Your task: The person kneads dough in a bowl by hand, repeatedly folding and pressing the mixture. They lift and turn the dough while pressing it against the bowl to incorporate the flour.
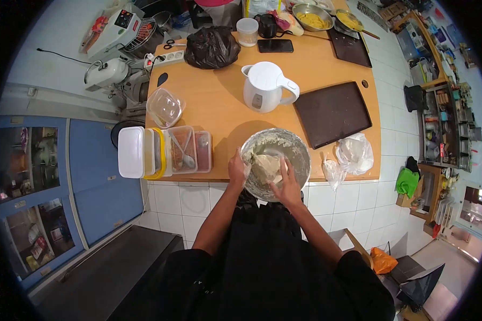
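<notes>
A metal mixing bowl point(303, 160) stands at the front edge of the table, its inside smeared with flour and dough. In it lies a pale lump of dough point(266, 167). My left hand point(238, 169) grips the bowl's left rim, with some of its fingers hidden at the wall. My right hand point(287, 187) reaches over the near right side of the bowl, fingers spread and fingertips touching the dough. Beyond the bowl stands a white electric kettle point(265, 85).
Plastic containers point(131, 152) stand to the left on the table point(214, 101). A dark baking tray point(334, 113) and plastic bags point(354, 153) lie right. Farther back are a black bag point(212, 47), a phone point(276, 46), a jar point(247, 32) and a pan of yellow food point(312, 20).
</notes>
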The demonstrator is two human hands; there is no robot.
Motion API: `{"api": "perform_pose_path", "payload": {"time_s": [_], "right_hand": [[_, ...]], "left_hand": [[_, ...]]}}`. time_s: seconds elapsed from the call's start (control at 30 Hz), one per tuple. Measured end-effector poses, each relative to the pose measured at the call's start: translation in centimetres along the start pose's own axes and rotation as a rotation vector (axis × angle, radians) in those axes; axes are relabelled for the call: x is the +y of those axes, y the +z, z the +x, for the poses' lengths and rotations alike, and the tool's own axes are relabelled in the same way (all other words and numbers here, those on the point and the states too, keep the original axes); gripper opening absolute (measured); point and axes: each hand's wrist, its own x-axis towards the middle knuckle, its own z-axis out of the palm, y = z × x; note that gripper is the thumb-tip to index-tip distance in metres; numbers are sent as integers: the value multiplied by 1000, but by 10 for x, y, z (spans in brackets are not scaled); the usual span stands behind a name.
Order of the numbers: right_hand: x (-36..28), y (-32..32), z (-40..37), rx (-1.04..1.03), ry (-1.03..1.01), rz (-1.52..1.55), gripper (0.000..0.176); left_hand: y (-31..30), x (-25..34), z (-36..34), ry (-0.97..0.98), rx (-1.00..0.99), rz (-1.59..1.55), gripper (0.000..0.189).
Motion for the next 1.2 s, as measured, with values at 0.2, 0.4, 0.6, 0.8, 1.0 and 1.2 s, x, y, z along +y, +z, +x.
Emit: {"api": "perform_pose_path", "payload": {"time_s": [0.2, 0.4, 0.6, 0.8, 1.0, 1.2], "right_hand": [[21, 40, 53, 67, -118, -504, 80], [51, 85, 66, 271, -188, -620, 60], [79, 76, 124, -24, -118, -677, 55], [74, 55, 141, -71, -131, -475, 41], [68, 45, 94, -9, -339, -427, 54], [45, 25, 33, -213, -199, -295, 74]], "left_hand": [[-1, 1, 3, 33, 35, 81, 36], [7, -8, 6, 107, 97, 10, 41], [11, -12, 11, 46, 33, 104, 33], [11, -13, 13, -34, 15, -106, 29], [11, -10, 13, -182, 28, -230, 32], [10, -7, 10, -199, 47, -181, 39]]}}
